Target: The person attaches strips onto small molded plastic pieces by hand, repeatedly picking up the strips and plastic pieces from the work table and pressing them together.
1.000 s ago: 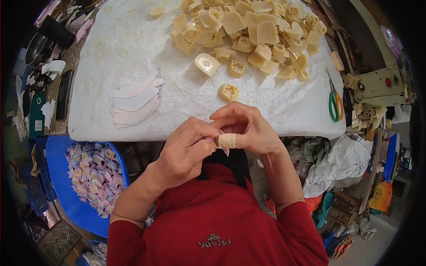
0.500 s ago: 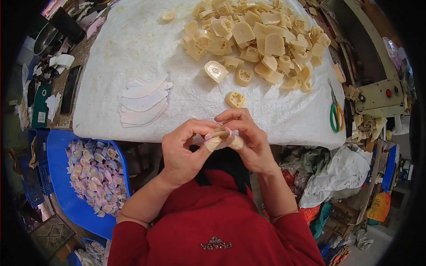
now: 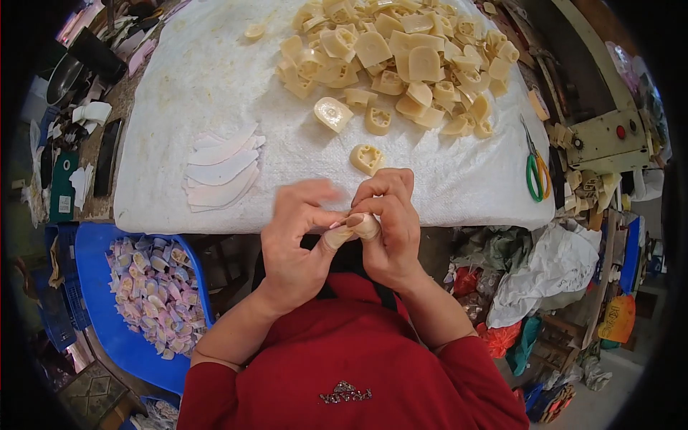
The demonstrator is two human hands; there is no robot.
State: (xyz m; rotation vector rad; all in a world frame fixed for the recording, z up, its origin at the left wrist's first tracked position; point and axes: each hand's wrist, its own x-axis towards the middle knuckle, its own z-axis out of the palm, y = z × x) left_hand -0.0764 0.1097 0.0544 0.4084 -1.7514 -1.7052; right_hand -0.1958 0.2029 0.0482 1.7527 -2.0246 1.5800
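At the table's near edge, my left hand (image 3: 295, 240) and my right hand (image 3: 390, 233) meet with thumbs and fingertips pinched round a small beige shoe heel (image 3: 354, 220). Fingers cover most of it, and a bit of pink shows by the left fingertips. Pale tape or covers wrap both thumbs. The left hand's upper fingers are raised and blurred. Just beyond my hands, a single hollow heel (image 3: 368, 159) lies on the white cloth (image 3: 287, 136). To the left rests a fanned stack of pale pink curved strips (image 3: 223, 170).
A heap of beige heels (image 3: 408, 61) covers the far right of the table. Scissors (image 3: 536, 168) with green and orange handles lie at the right edge. Below left stands a blue tub (image 3: 93, 287) holding many pinkish covered heels (image 3: 154, 294). Crumpled white sacking (image 3: 545, 269) is at lower right.
My left hand's upper fingers have lifted away from the heel, and my right fingers have curled in closer over it. The camera view has shifted slightly, moving the table's contents left.
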